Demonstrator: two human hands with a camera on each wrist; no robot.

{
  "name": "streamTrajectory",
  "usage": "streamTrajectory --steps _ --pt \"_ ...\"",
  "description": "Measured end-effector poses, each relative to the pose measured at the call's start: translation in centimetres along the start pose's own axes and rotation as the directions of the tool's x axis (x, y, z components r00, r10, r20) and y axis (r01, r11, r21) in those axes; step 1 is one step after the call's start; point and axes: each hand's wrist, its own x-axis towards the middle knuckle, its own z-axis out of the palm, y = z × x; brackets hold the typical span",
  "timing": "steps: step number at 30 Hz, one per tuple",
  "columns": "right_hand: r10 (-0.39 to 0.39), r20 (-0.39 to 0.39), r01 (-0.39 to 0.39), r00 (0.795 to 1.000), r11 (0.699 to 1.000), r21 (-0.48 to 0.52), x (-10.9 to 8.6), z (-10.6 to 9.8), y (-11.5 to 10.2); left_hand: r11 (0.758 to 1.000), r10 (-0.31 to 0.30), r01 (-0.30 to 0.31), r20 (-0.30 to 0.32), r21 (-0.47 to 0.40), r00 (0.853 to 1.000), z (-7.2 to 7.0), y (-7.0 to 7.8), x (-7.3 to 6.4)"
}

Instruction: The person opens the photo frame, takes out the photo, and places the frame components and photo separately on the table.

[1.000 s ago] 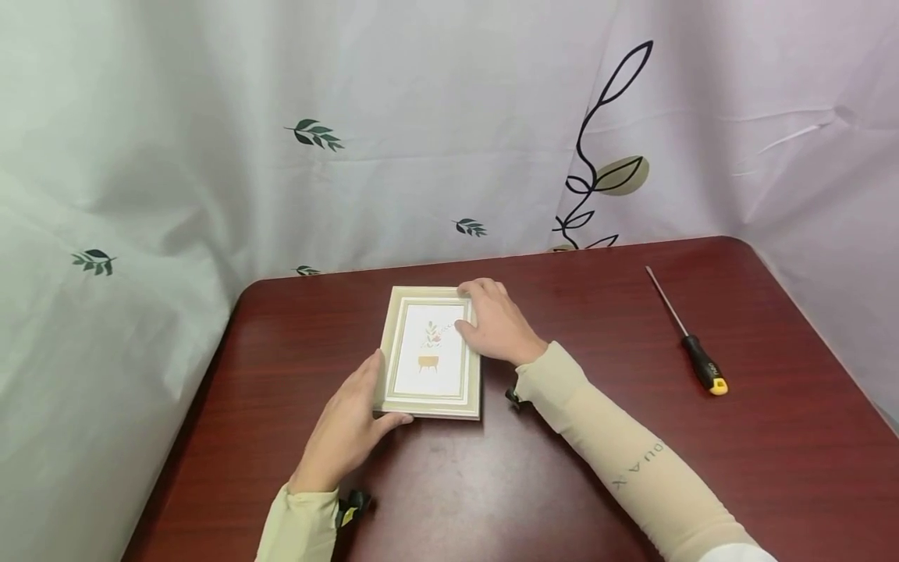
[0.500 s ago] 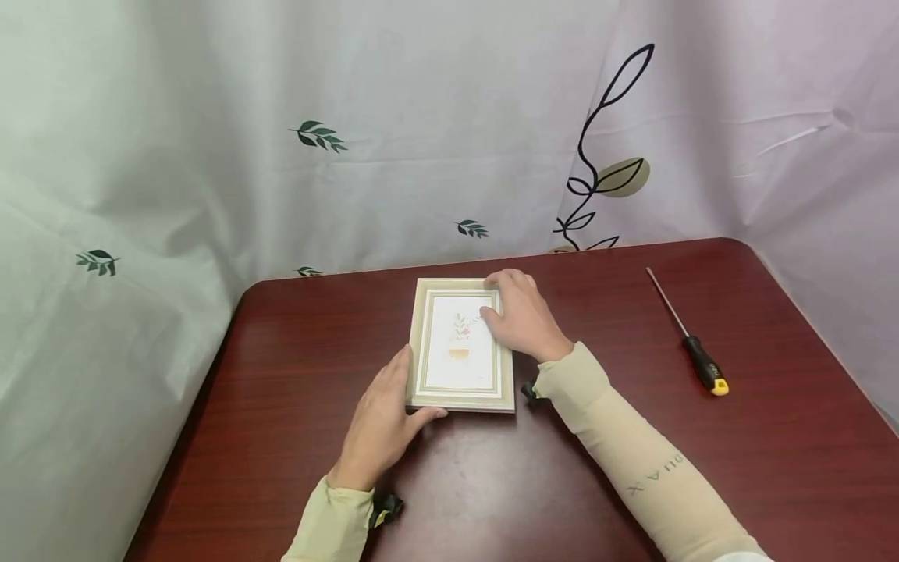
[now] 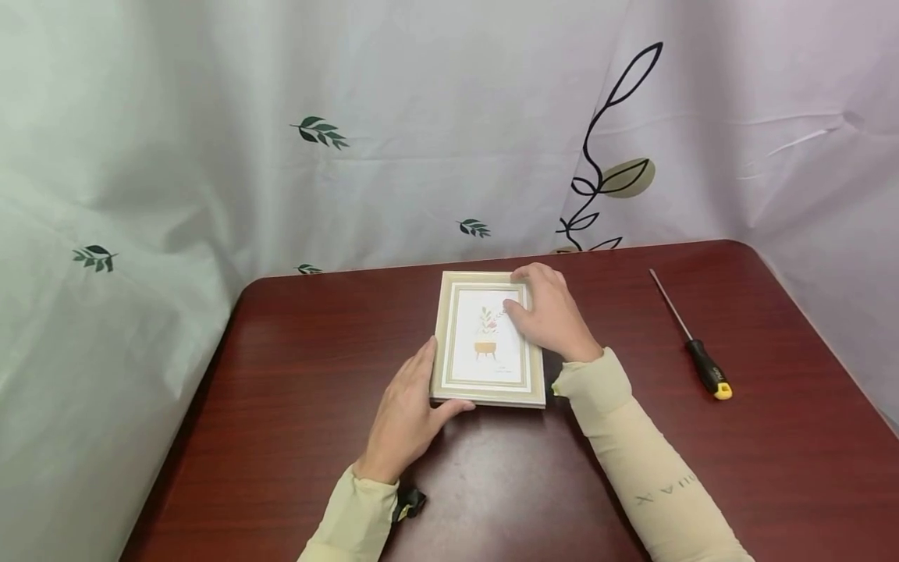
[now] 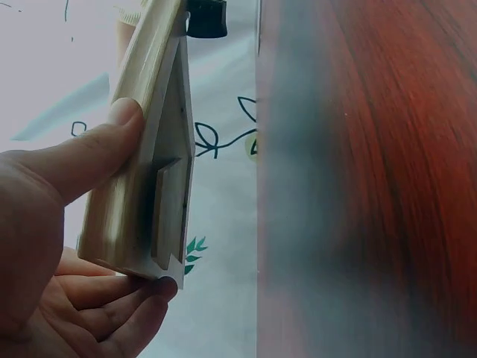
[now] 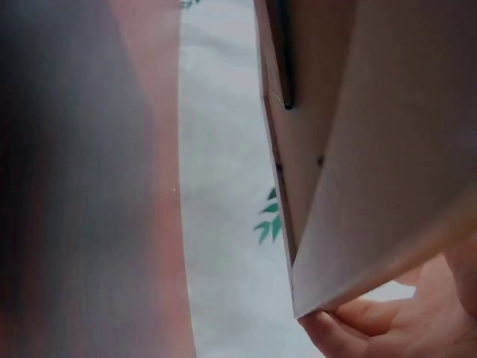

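A cream picture frame (image 3: 488, 396) shows a potted plant picture, face up, in the head view. Both hands hold it a little above the table. My left hand (image 3: 403, 414) grips its near left corner, thumb along the near edge and fingers against the left side. At the far right edge, my right hand (image 3: 551, 312) holds it with the thumb over the front and the fingertips at the far corner. The left wrist view shows the frame's side (image 4: 112, 216) and part of its recessed back. From the right wrist, the back (image 5: 373, 149) fills the right side.
A screwdriver (image 3: 691, 336) with a black and yellow handle lies on the right of the dark red table (image 3: 316, 336). Behind the table hangs a white curtain (image 3: 393, 156) with leaf prints.
Both hands have carried the picture frame to the right and slightly away across the table, keeping the same hold. The screwdriver has stayed where it was.
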Motion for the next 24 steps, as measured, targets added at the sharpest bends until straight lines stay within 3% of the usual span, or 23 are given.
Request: streamTrajectory --steps 8,15,24 --pt "-0.008 -0.002 0.008 1.0 0.998 0.055 -0.5 -0.8 0.9 0.999 0.051 -0.052 -0.024 -0.012 0.998 0.2 -0.2 0.3" --pt "-0.025 0.013 0.024 1.0 0.996 0.082 -0.5 -1.2 1.1 0.998 0.019 -0.021 -0.043 -0.057 0.999 -0.2 -0.3 0.3" --pt "0.031 0.026 -0.035 0.999 0.987 0.155 -0.3 -1.1 1.5 0.988 -0.03 0.018 -0.081 -0.154 0.996 -0.6 -0.5 0.3"
